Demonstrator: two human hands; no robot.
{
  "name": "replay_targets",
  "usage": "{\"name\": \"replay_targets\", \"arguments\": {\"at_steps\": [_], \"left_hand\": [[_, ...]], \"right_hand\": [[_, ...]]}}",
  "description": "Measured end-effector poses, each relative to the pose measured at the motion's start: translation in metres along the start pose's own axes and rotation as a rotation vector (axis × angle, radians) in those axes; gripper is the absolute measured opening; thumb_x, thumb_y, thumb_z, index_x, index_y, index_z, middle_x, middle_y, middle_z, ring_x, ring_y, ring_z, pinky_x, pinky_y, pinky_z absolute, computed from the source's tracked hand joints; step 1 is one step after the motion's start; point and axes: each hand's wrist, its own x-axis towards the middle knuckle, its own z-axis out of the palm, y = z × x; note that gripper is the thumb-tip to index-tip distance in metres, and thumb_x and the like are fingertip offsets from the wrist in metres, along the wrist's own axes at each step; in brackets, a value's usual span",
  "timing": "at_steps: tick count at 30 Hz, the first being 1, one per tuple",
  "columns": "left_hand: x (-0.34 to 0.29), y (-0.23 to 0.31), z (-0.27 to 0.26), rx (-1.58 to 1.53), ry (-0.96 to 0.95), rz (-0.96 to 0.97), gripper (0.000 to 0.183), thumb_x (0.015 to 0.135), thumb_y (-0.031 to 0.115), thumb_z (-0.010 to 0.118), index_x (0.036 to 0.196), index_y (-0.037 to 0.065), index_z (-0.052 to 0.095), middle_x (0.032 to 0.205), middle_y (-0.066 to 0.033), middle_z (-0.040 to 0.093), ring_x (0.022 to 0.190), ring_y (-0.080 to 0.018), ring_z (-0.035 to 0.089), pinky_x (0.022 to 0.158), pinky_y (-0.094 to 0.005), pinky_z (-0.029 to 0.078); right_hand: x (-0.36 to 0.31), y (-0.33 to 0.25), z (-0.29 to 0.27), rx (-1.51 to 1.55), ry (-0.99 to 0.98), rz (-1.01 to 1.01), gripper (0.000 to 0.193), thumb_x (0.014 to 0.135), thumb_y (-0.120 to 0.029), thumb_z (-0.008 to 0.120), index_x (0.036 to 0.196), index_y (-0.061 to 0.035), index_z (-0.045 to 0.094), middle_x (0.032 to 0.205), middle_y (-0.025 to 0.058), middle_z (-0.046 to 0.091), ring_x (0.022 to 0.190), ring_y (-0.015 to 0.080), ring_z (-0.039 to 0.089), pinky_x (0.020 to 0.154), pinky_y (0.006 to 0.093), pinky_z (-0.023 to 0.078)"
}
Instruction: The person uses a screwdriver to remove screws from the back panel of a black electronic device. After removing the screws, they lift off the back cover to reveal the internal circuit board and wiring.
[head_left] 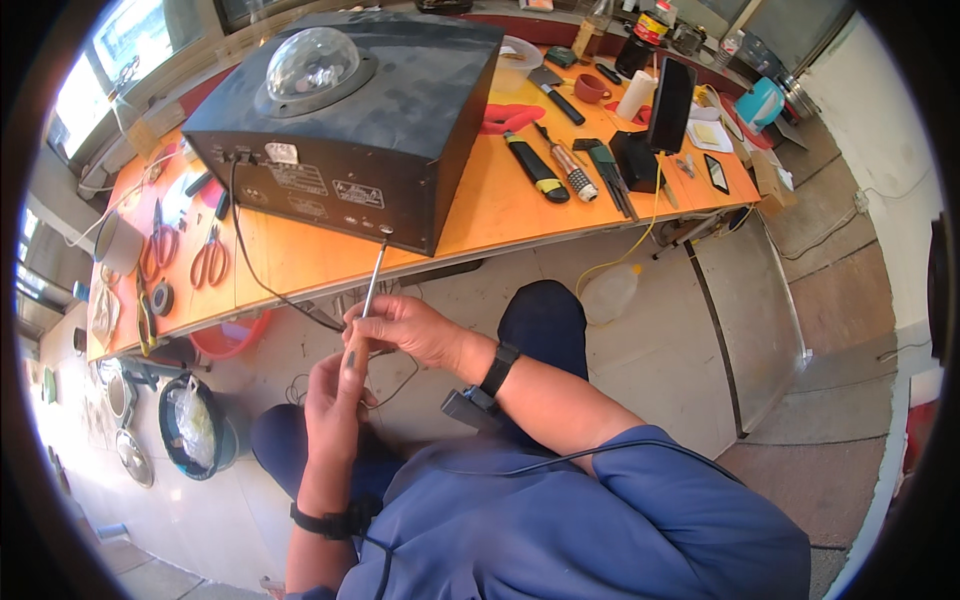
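Observation:
A black box-shaped device point(400, 90) with a clear dome point(312, 65) on top stands on the orange table. Its back panel, with labels and a power cord, faces me. A screwdriver point(375, 280) points up at this panel, its tip at the lower edge near the right corner. My left hand point(333, 400) is closed round the handle's lower part. Around the upper handle, just below the shaft, my right hand point(415, 325) has its fingers closed. Whether the tip sits in a screw is too small to tell.
Scissors point(209, 262), pliers point(146, 310) and a tape roll point(162, 297) lie left of the device. To its right are a utility knife point(535, 168), hex keys point(608, 175) and a phone point(672, 105) held upright. A bin point(190, 425) stands on the floor at left.

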Motion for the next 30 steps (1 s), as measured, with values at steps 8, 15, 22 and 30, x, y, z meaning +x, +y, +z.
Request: {"name": "replay_targets", "arguments": {"at_steps": [8, 15, 22, 30], "left_hand": [[0.002, -0.001, -0.010, -0.406, -0.131, -0.214, 0.038, 0.110, 0.032, 0.048, 0.125, -0.002, 0.058, 0.097, -0.0113, 0.068, 0.061, -0.0126, 0.061, 0.053, -0.0217, 0.045], [0.003, -0.015, 0.000, -0.069, 0.051, 0.027, 0.042, 0.111, 0.035, 0.046, 0.127, -0.003, 0.057, 0.106, -0.0123, 0.067, 0.069, -0.0147, 0.063, 0.054, -0.0230, 0.046], [0.002, -0.003, -0.013, -0.399, -0.105, -0.224, 0.037, 0.108, 0.031, 0.055, 0.128, 0.000, 0.056, 0.101, -0.0116, 0.067, 0.066, -0.0135, 0.063, 0.052, -0.0213, 0.047], [0.000, -0.011, -0.002, 0.110, 0.065, 0.089, 0.041, 0.109, 0.036, 0.052, 0.127, 0.000, 0.056, 0.096, -0.0107, 0.067, 0.062, -0.0113, 0.060, 0.049, -0.0210, 0.043]], "right_hand": [[-0.001, 0.003, -0.003, 0.034, -0.053, -0.009, 0.025, 0.102, -0.018, 0.066, 0.123, -0.0055, 0.064, 0.113, 0.0086, 0.071, 0.107, 0.0196, 0.070, 0.098, 0.0361, 0.056], [0.001, 0.008, -0.003, 0.032, -0.032, -0.036, 0.028, 0.100, -0.023, 0.070, 0.121, -0.0042, 0.065, 0.109, 0.0075, 0.071, 0.101, 0.0187, 0.071, 0.093, 0.0351, 0.059], [0.000, 0.003, -0.003, 0.044, -0.044, -0.010, 0.028, 0.102, -0.024, 0.067, 0.121, -0.0039, 0.064, 0.110, 0.0086, 0.071, 0.101, 0.0203, 0.071, 0.096, 0.0359, 0.057], [0.002, 0.005, -0.001, -0.019, 0.012, -0.013, 0.029, 0.103, -0.025, 0.066, 0.123, -0.0045, 0.064, 0.112, 0.0077, 0.071, 0.106, 0.0180, 0.070, 0.096, 0.0335, 0.056]]}}
